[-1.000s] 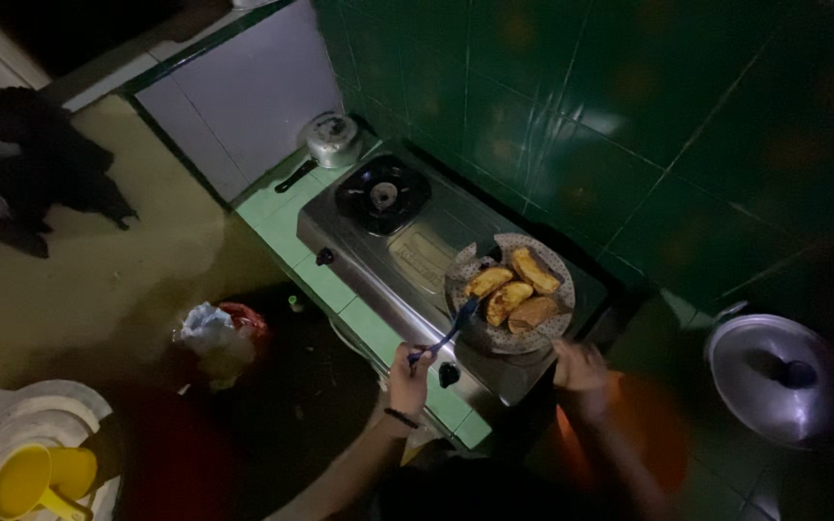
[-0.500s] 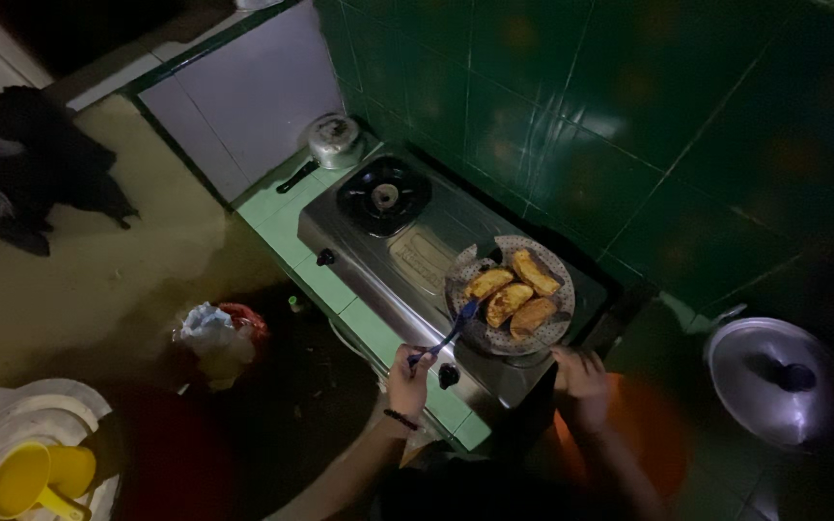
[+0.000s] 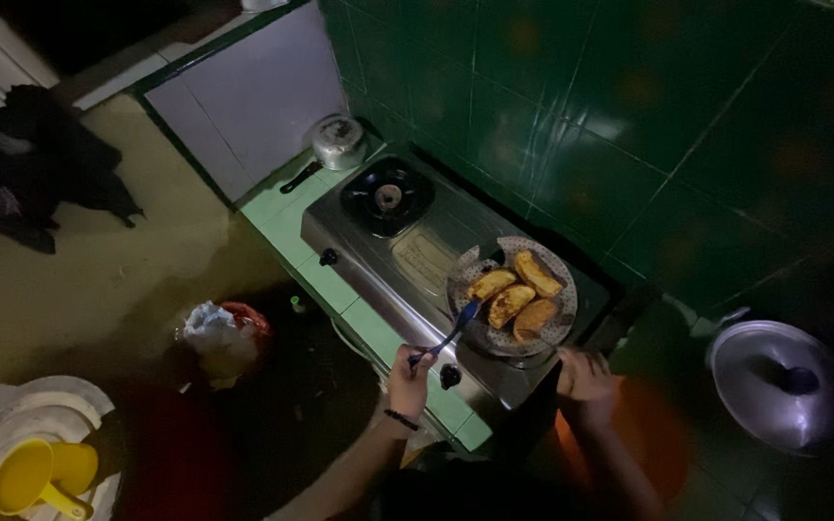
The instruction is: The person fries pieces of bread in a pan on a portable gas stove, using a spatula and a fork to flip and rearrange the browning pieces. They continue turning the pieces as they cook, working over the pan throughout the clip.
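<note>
Left hand (image 3: 407,381) closed around the handle of a blue spatula (image 3: 448,333), long axis running up and to the right, blade touching the nearest of four browned pieces (image 3: 516,294) in the round pan (image 3: 560,328) on the near burner of the steel stove (image 3: 407,246). Right hand (image 3: 586,376) just below the pan rim, blurred, fingers seeming loosely curled, grip impossible to tell. Pan straight ahead between both hands, the right one nearer to the rim.

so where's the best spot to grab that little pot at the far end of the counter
Take the small lidded pot by its long dark handle. The handle sticks out toward the floor side of the green tiled counter, away from the stove, so come in from that open side. The wall probably blocks the other side.
</note>
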